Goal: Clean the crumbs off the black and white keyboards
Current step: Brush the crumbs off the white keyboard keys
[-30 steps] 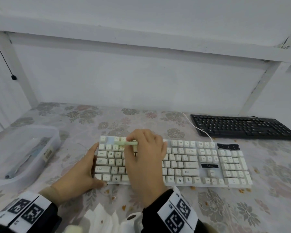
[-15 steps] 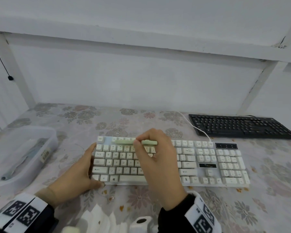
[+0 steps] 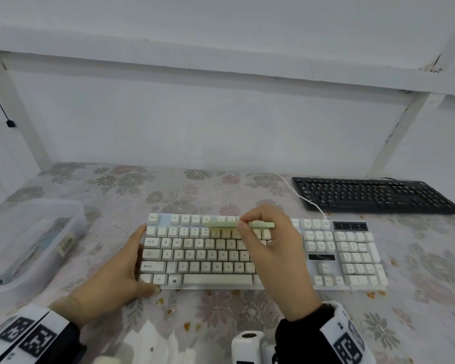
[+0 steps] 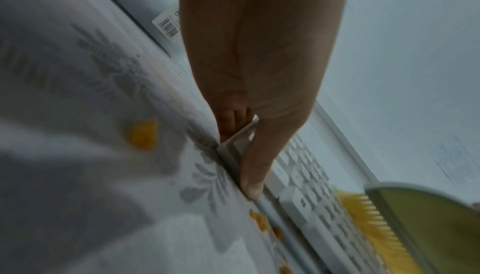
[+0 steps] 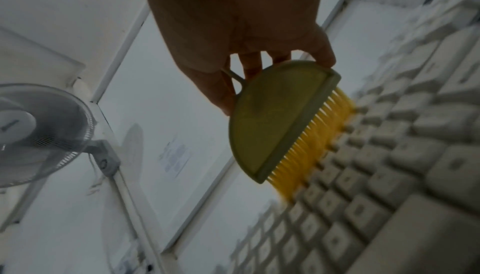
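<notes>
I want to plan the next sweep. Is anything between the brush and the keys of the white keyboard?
Nothing visible. The right hand holds the brush, and its yellow bristles already touch the upper key rows of the white keyboard.

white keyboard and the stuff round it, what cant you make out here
- White keyboard: right hand covers the middle keys in the head view; the wrist views blur the legends.
- Plastic box: contents blurred behind its cloudy wall, cut by the left edge.
- White object: cut off by the bottom edge.
- Brush: bristle tips blurred.
</notes>
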Available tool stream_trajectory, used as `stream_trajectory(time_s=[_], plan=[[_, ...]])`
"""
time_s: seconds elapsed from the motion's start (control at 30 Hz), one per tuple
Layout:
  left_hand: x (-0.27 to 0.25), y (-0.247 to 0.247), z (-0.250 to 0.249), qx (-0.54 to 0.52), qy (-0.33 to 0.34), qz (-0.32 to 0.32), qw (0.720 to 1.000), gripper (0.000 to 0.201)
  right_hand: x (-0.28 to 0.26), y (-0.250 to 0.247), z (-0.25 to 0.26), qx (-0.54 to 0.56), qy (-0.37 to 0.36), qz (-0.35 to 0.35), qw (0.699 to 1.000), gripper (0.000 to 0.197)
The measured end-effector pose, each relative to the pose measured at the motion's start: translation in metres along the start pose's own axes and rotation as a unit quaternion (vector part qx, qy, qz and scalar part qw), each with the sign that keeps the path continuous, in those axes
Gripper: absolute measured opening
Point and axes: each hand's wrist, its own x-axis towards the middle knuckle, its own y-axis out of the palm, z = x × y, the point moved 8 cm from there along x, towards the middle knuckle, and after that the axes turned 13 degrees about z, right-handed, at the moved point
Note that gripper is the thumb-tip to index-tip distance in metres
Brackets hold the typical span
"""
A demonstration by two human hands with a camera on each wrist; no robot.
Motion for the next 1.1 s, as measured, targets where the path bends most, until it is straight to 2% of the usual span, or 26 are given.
stream_trajectory(time_s=[0.1,0.17,0.27,0.33,0.47,0.53,0.6,0.7,0.8,0.93,1.0,1.1], plan=[[0.000,0.000,0.000,-0.001,0.007,0.001,1.000,0.104,0.000,-0.015,-0.015,-0.064,0.023,-0.047,0.997,0.017],[0.000,0.000,-0.001,-0.002,0.008,-0.001,1.000,0.103,-0.001,-0.021,-0.009,-0.095,0.013,-0.071,0.993,0.016],[-0.001,0.000,-0.001,0.000,0.006,-0.004,1.000,0.105,-0.002,-0.016,0.002,-0.007,-0.012,-0.035,0.999,0.014],[0.000,0.000,0.002,0.004,0.003,-0.002,1.000,0.106,-0.003,-0.014,-0.002,0.033,-0.002,-0.011,0.999,0.013],[0.001,-0.002,0.006,0.021,-0.007,-0.003,1.000,0.109,-0.006,-0.037,-0.029,-0.039,0.055,-0.052,0.996,0.020],[0.002,-0.002,0.007,0.023,-0.013,-0.001,1.000,0.109,-0.008,-0.056,-0.025,-0.073,0.040,-0.087,0.993,0.023],[0.002,-0.003,0.009,0.021,-0.016,-0.001,1.000,0.109,-0.009,-0.069,-0.017,-0.024,0.015,-0.103,0.994,0.020],[0.003,-0.004,0.013,0.018,-0.018,-0.002,1.000,0.112,-0.007,-0.067,-0.017,0.067,0.015,-0.059,0.996,0.009],[0.003,-0.005,0.014,0.016,-0.018,-0.007,1.000,0.112,-0.005,-0.060,-0.036,0.071,0.055,-0.019,0.996,0.008],[0.003,-0.004,0.012,0.021,-0.016,-0.005,1.000,0.112,-0.009,-0.087,-0.045,-0.016,0.055,-0.088,0.994,0.019],[0.004,-0.004,0.013,0.021,-0.016,-0.007,1.000,0.112,-0.012,-0.097,-0.041,-0.014,0.039,-0.110,0.993,0.017],[0.004,-0.004,0.013,0.019,-0.020,-0.007,1.000,0.110,-0.012,-0.092,-0.044,0.048,0.037,-0.064,0.996,0.008]])
